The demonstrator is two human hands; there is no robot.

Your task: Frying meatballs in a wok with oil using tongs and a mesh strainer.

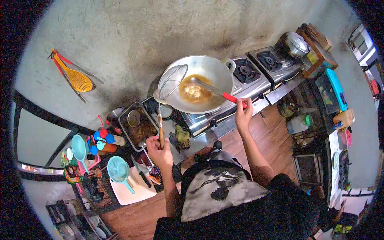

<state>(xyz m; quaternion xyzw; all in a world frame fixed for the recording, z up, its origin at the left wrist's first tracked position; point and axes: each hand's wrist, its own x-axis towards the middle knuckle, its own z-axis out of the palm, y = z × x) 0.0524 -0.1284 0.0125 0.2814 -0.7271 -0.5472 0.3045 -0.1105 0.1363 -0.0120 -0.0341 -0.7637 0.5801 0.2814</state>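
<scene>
A large metal wok (207,66) stands on the gas stove, with bubbling brown oil (187,94) and pale food in its middle. My right hand (244,115) grips the red handle of a metal cooking utensil (214,89); its far end dips into the oil, where its shape is blurred. My left hand (160,151) holds a wire mesh strainer (172,81) by its wooden handle. The strainer's basket hangs over the wok's left side and looks bare. Just left of that hand is a rectangular metal tray (139,123) with a small round strainer inside.
Free burners (246,70) and a lidded metal pot (295,45) extend to the right. A crumpled cloth (182,136) lies before the stove. At lower left, a knife (139,169) and a turquoise plastic strainer (118,169) rest on a white cutting board (135,192).
</scene>
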